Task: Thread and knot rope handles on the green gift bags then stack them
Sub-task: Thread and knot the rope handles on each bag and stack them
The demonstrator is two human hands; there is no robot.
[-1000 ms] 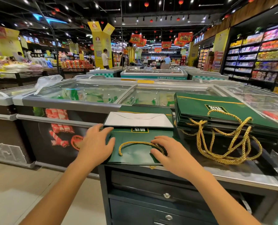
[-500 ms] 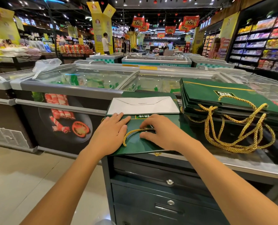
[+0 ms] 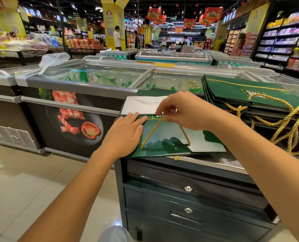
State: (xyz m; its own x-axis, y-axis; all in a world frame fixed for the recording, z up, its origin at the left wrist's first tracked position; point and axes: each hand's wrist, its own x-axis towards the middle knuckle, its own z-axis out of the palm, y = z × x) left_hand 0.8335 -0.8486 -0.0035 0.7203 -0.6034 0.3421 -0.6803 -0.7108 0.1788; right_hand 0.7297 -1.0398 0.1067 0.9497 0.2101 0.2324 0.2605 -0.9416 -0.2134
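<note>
One: Head view, near left corner of the countertop (image 3: 223, 160). Contents?
Two: Single green gift bag (image 3: 169, 135), lying flat, near edge along the countertop's near edge; gold rope handle (image 3: 152, 131) fixed at two points on its upper face.
One: State of the left hand (image 3: 126, 135)?
Two: Palm down on the left part of the bag, fingers straight and together, pressing; nothing gripped.
One: State of the right hand (image 3: 187, 110)?
Two: Held above the far edge of the bag, thumb and fingertips pinched on the top of the rope handle; loop taut, two strands slanting down to the bag's face.
One: Beyond the bag's far edge?
Two: White envelope (image 3: 141, 103), flat, just beside that edge and partly hidden by the right hand.
One: Right side of the countertop?
Two: Stack of green bags (image 3: 241, 91), flat, with gold handle loops (image 3: 284, 119) spilling over its near side, beside the right forearm.
One: Surroundings?
Two: Dark drawers (image 3: 188, 199) beneath the countertop; glass-topped freezer chest (image 3: 96, 75) behind its far edge.
</note>
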